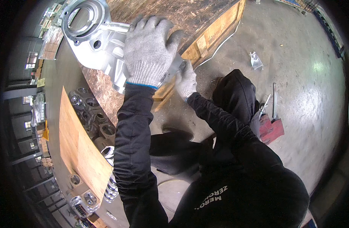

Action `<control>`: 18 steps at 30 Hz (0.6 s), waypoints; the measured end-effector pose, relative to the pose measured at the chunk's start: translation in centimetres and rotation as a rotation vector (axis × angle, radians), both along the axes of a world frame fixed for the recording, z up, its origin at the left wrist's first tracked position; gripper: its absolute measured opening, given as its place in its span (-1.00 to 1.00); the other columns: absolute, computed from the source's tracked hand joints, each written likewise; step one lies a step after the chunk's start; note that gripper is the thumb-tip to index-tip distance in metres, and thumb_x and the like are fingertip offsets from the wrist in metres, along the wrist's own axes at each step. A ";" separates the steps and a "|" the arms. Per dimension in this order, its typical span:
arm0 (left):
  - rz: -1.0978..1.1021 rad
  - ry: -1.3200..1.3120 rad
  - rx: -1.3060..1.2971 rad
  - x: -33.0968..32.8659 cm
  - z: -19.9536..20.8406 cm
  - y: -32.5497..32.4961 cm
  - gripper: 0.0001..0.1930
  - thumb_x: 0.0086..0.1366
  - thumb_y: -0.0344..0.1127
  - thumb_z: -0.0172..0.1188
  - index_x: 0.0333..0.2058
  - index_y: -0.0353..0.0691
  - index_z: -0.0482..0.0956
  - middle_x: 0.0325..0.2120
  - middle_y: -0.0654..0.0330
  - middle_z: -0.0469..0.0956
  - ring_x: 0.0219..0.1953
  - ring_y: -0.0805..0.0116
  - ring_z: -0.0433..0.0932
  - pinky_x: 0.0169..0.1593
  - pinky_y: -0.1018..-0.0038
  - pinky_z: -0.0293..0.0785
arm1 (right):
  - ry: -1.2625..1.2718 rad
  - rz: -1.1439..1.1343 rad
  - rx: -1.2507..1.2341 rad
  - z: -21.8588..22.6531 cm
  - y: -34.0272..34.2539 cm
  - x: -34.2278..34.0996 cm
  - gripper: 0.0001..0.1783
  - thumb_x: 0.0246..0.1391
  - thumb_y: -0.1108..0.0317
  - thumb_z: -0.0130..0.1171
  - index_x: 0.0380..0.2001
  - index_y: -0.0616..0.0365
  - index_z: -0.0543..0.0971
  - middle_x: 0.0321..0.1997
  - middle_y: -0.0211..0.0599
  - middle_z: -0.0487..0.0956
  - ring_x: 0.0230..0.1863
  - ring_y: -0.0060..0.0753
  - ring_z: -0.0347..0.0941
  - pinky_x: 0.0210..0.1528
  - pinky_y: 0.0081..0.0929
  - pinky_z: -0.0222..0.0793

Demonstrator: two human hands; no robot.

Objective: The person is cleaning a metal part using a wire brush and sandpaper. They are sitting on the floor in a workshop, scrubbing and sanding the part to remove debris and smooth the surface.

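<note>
1. Big wooden counter (195,13), brown top.
2. Silver metal casting (104,57) lying on it, ring end far left.
3. Left hand (147,53) is over the casting, fingers loosely spread.
4. Right hand (187,80) is by the counter's edge; fingers half hidden, so can't really tell if it's gripping anything.

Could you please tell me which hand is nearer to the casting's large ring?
Left. The left hand is over the casting, to the right of the large ring; the right hand is farther right and lower in the picture.
</note>
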State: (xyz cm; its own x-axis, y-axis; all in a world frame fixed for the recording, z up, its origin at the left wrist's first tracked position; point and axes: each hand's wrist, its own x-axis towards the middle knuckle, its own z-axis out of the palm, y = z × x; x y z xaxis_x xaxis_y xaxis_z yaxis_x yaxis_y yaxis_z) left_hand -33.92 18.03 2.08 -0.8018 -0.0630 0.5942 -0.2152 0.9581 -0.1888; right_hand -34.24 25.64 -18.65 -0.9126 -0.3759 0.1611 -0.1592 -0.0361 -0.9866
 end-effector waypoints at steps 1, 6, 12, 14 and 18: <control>0.003 -0.007 0.001 -0.1 0.0 0.0 -0.69 0.29 -0.03 0.35 -0.17 -0.11 0.73 -0.08 0.17 0.69 0.06 0.05 0.61 0.20 0.17 0.46 | 0.019 -0.014 -0.014 0.0 -0.1 -0.1 -0.72 0.21 0.53 0.12 0.00 0.21 0.45 -0.26 -0.02 0.55 -0.25 -0.05 0.52 -0.09 -0.24 0.47; -0.003 -0.003 -0.020 -0.1 0.2 0.1 -0.70 0.28 -0.03 0.36 -0.17 -0.11 0.73 -0.11 0.15 0.70 0.02 0.04 0.62 0.16 0.16 0.49 | 0.174 -0.069 0.007 -0.8 -0.3 -0.8 -0.69 0.11 0.56 0.17 -0.05 0.23 0.47 -0.24 0.06 0.56 -0.19 0.15 0.53 -0.09 -0.07 0.45; -0.008 -0.005 -0.011 -0.4 -0.2 -0.3 -0.65 0.28 0.03 0.34 -0.17 -0.11 0.74 -0.15 0.11 0.71 -0.04 0.05 0.65 0.17 0.14 0.48 | 0.357 -0.194 0.098 -1.9 -1.1 -1.1 -0.71 0.05 0.53 0.20 -0.11 0.23 0.47 -0.22 0.11 0.53 -0.13 0.28 0.49 -0.08 0.09 0.37; 0.002 -0.029 -0.009 -0.6 -0.4 -0.5 -0.58 0.29 0.13 0.30 -0.17 -0.12 0.75 -0.18 0.08 0.72 -0.07 0.08 0.67 0.28 0.12 0.40 | 0.391 -0.232 0.132 -2.1 -1.1 -0.8 -0.70 0.05 0.51 0.20 -0.11 0.22 0.47 -0.21 0.11 0.53 -0.12 0.28 0.49 -0.07 0.09 0.36; 0.026 -0.013 -0.031 -0.4 -0.7 -0.5 -0.53 0.31 0.20 0.26 -0.12 -0.08 0.75 -0.17 0.09 0.72 -0.04 0.10 0.68 0.31 0.12 0.39 | 0.306 -0.186 0.133 -2.2 -1.1 0.1 -0.68 0.05 0.48 0.22 -0.10 0.20 0.45 -0.22 0.11 0.53 -0.14 0.29 0.50 -0.08 0.08 0.38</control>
State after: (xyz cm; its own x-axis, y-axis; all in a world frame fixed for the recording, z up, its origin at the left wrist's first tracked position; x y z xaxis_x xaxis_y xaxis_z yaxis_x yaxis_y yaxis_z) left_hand -34.36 17.53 1.43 -0.8077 -0.0656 0.5860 -0.2374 0.9459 -0.2213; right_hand -34.14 24.53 -20.90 -0.8843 -0.2445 0.3977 -0.4390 0.1460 -0.8865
